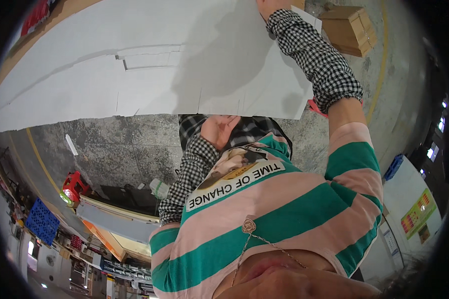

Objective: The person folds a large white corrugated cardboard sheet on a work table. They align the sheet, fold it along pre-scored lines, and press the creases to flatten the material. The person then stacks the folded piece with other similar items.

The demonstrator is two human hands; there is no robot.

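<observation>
One white sheet, with several slits in it, spreads in front of you across the upper view. Your striped shirt bears one printed panel with a bold line of lettering. Two checked sleeves cover your forearms: the right reaches far forward along the sheet's right side, the left bends in close. One brown carton sits beyond your right sleeve. Your left hand is by the sheet's near edge, fingers loosely extended, nothing visibly held; your right hand is cut off at the top, so you cannot tell its grip.
</observation>
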